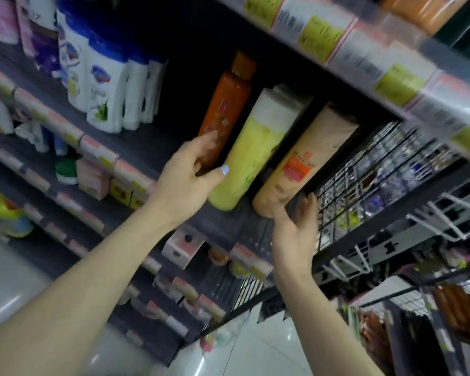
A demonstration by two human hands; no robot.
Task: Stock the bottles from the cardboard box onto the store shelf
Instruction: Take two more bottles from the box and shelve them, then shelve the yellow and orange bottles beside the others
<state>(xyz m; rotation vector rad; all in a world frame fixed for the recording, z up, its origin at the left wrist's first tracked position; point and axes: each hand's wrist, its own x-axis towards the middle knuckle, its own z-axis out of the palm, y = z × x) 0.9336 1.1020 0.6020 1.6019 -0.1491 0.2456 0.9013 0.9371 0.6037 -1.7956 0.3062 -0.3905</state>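
Three tall bottles stand side by side on the dark store shelf (152, 147): an orange bottle (228, 101), a yellow-green bottle with a white cap (255, 147) and a peach bottle with a red label (307, 158). My left hand (190, 180) is wrapped around the lower part of the orange bottle, thumb lying against the yellow-green one. My right hand (293, 229) cups the base of the peach bottle, fingers on its right side. The cardboard box is out of view.
White bottles with blue caps (106, 85) stand further left on the same shelf. A shelf with yellow price tags (391, 63) hangs just above. A black wire rack (377, 180) borders the right. Lower shelves hold small boxes (92, 177).
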